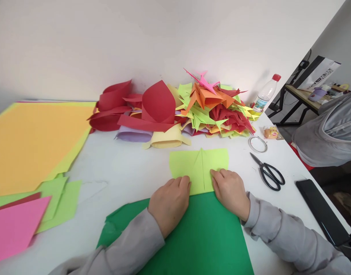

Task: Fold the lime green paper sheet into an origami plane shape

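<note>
A partly folded lime-green paper [192, 164] lies flat on the white table [126, 168], with a centre crease and a small point at its top. My left hand [169, 202] presses on its lower left corner, fingers curled and together. On the lower right corner rests my right hand [229, 193], fingers bent and pressed down on the sheet. Both hands lie over the top edge of a dark green sheet [204, 236] spread near the table's front.
A heap of folded paper shapes [210, 107] and curled red, lilac and yellow sheets [135, 114] sits at the back. Large orange sheets [32, 141] and pink paper [12, 225] lie left. Right: tape roll [257, 144], scissors [268, 173], bottle [265, 93], black phone [321, 212], a person's grey sleeve [333, 130].
</note>
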The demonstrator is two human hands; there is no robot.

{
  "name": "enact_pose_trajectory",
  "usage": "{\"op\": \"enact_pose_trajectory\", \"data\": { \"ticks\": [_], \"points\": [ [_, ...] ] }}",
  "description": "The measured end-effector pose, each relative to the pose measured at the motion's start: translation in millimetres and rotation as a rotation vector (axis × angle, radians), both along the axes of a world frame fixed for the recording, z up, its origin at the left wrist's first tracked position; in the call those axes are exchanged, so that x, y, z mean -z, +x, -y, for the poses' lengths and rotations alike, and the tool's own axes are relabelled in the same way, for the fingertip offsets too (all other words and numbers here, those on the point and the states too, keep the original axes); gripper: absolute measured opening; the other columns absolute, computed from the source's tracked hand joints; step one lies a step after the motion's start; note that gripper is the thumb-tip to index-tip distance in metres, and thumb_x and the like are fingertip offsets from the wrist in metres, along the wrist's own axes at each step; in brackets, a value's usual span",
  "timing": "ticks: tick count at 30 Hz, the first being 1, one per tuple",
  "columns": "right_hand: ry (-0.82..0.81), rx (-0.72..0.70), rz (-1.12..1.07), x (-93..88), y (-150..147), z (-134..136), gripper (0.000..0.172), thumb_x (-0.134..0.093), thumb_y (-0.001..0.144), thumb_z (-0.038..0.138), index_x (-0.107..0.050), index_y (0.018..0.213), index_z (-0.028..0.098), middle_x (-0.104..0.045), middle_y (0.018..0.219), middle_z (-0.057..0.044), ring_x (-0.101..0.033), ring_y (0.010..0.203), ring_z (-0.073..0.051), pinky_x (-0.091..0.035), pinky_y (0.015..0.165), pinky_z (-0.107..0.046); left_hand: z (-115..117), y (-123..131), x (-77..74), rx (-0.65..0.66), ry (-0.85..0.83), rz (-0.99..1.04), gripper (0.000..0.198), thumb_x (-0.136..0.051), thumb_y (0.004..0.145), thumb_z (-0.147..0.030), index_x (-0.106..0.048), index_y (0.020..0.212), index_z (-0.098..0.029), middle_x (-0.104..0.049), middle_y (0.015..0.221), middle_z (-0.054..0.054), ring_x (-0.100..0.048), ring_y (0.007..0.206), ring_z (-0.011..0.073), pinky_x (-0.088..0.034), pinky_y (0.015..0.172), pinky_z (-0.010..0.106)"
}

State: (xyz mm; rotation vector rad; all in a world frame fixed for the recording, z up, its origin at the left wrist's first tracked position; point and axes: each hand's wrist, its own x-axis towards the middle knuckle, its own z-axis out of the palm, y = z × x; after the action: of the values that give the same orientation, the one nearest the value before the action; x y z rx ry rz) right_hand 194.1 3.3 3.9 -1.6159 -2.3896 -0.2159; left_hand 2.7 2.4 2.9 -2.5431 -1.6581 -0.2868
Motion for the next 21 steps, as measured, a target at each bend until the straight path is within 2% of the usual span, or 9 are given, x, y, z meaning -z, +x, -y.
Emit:
{"op": "enact_pose_trajectory", "data": {
  "ticks": [16,21],
  "points": [
    [0.002,0.032,0.043,-2.3,-1.6,1.7,0.023,-0.048,0.093,0.021,-0.063,0.111,0.020,-0.063,0.074,-0.003,-0.058,0.068,-0.017,-0.035,0.060,-0.031,1.9,1.4,1.7,-0.021,-0.018,-0.068,0.022,-0.041,0.089,-0.011,-0.058,0.076,-0.017,-0.061,0.064,0.005,-0.062,0.062,0.0237,-0.041,0.053,0.031],
    [0.004,0.035,0.035,-1.8,-1.6,2.2,0.023,-0.048,0.093,0.021,-0.064,0.110,0.019,-0.063,0.074,-0.003,-0.058,0.068,-0.018,-0.034,0.061,-0.031,1.1,2.7,-0.8,-0.030,-0.081,-0.084,0.024,-0.040,0.089,-0.009,-0.060,0.077,-0.016,-0.062,0.066,0.005,-0.063,0.065,0.0241,-0.044,0.055,0.033]
  ]
}}
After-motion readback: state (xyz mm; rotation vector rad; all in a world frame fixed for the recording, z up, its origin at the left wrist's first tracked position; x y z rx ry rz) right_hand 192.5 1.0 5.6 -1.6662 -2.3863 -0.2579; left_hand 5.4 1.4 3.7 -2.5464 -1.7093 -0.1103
